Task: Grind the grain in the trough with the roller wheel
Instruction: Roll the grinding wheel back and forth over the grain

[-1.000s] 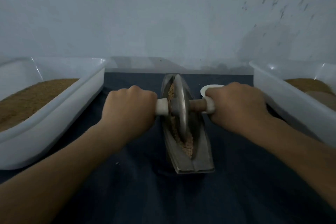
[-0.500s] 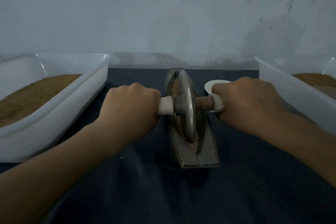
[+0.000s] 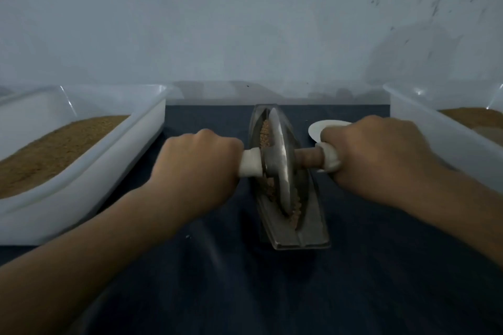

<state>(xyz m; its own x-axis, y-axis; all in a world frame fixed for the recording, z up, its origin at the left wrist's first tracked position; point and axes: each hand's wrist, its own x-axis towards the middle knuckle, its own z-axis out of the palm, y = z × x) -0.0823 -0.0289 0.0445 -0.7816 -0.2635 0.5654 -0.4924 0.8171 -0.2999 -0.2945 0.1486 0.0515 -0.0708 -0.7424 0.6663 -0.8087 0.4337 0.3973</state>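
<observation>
- Grain (image 3: 266,135) lies in the long metal trough (image 3: 313,215), which sits on the dark cloth in the middle of the counter (image 3: 353,294); that keeps it straight ahead of the person
- The roller wheel (image 3: 280,163) stands on its edge in the groove, so it can crush the grain
- The left hand (image 3: 198,168) has a tight grip on the white handle end; the right hand (image 3: 381,155) is closed on the other end; two hands likely keep the wheel from tipping

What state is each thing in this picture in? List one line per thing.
Roller wheel: upright in the trough, on the grain.
Trough: holds coarse grain.
Left hand: closed on the left handle.
Right hand: closed on the right handle.
Left tub: open, holding brown meal.
Right tub: open, partly filled.
</observation>
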